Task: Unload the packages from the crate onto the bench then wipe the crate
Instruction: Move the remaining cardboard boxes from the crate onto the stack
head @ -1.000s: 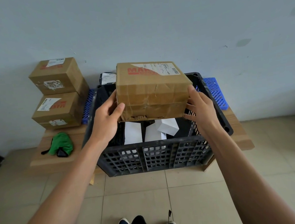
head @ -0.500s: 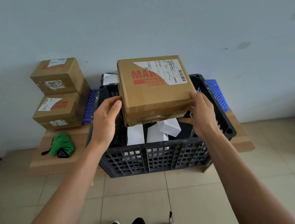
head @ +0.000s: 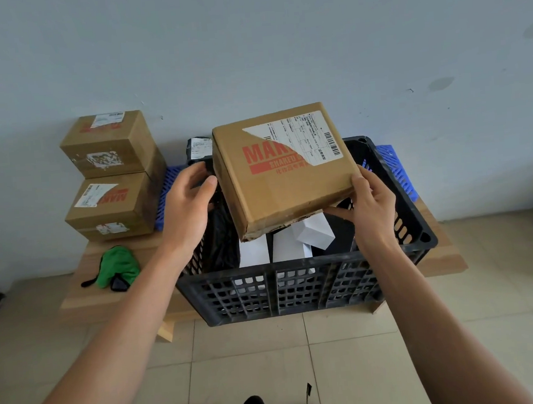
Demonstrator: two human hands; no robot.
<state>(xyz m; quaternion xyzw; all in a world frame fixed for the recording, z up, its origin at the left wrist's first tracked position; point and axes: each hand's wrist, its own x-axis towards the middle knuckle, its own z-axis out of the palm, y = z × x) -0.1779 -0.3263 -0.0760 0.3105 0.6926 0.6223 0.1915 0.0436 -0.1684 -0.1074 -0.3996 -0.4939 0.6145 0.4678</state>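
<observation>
I hold a brown cardboard box (head: pixel 289 180) with red print and a white label, tilted above the black plastic crate (head: pixel 282 290). My right hand (head: pixel 372 205) pinches its lower right corner, thumb on top and fingers beneath. My left hand (head: pixel 188 205) curls round the box's left side, its thumb tip at the edge. Inside the crate lie white packages (head: pixel 313 234) and a black bag (head: pixel 220 244). The crate stands on the wooden bench (head: pixel 83 292).
Two cardboard boxes (head: pixel 108 144) (head: pixel 111 205) are stacked at the bench's left end against the wall. A green cloth (head: pixel 119 268) lies in front of them. A blue plastic grid (head: pixel 398 171) shows behind the crate, and a black parcel (head: pixel 199 148) leans at the back.
The box has tipped so its labelled top faces me and has turned slightly clockwise. My right hand slid to its lower right corner; my left hand moved up along the left side.
</observation>
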